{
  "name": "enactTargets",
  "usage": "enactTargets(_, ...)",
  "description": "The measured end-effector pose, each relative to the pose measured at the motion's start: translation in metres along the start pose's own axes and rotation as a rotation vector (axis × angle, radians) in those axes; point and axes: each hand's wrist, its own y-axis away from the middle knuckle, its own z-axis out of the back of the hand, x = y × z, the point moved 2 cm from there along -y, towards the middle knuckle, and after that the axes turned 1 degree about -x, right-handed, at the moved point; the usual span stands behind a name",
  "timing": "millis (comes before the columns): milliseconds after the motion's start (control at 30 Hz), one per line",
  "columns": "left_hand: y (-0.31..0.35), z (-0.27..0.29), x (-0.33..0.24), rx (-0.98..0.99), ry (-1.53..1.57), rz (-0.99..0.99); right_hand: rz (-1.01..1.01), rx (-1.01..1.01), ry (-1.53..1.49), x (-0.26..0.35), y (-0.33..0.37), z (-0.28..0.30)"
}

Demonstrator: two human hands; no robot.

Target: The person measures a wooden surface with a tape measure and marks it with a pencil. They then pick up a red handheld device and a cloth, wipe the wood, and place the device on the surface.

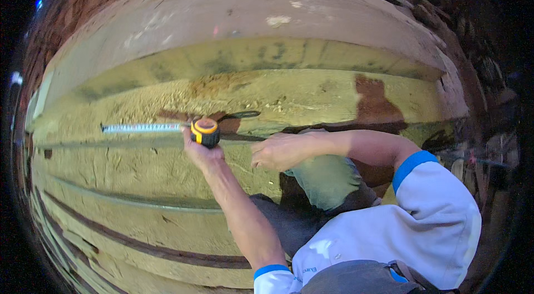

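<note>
My left hand (pixel 201 155) is wrapped round a yellow and black tape measure (pixel 205 131), holding it at the edge of a pale timber beam. Its blade (pixel 142 127) runs out to the left along the beam, with a metal hook at the far end. A black strap (pixel 243 115) loops off to the right of the case. Close to my bent knee, my right hand (pixel 280 151) hangs with curled fingers, apart from the tape measure. Whether anything small is in those fingers is hidden.
Beyond the tape rises a thick beam (pixel 267 52) with dark smudges on its near side. Sawdust and chips (pixel 167 99) lie along the step below it. More boards (pixel 150 238) with dark gaps between them fill the lower left. Cluttered dark objects (pixel 478 71) stand at the right.
</note>
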Motion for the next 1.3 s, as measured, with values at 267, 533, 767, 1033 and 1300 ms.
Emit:
enactTargets(267,-0.004,0.006,0.001,0.174,0.011,0.042,-0.063,0.048,0.081,0.008,0.003,0.001)
enactTargets(533,0.012,-0.009,0.01,0.021,0.209,-0.026,-0.115,0.037,0.106,0.021,0.003,0.012)
enactTargets(767,0.022,-0.017,0.0,-0.009,0.086,-0.061,-0.096,-0.002,0.102,0.024,0.0,0.008)
enactTargets(1033,0.021,-0.019,0.002,-0.026,0.162,-0.046,-0.153,0.029,0.14,0.03,-0.005,0.006)
enactTargets(1300,0.021,-0.02,0.002,0.01,0.209,-0.038,-0.147,0.054,0.152,0.033,-0.01,0.003)
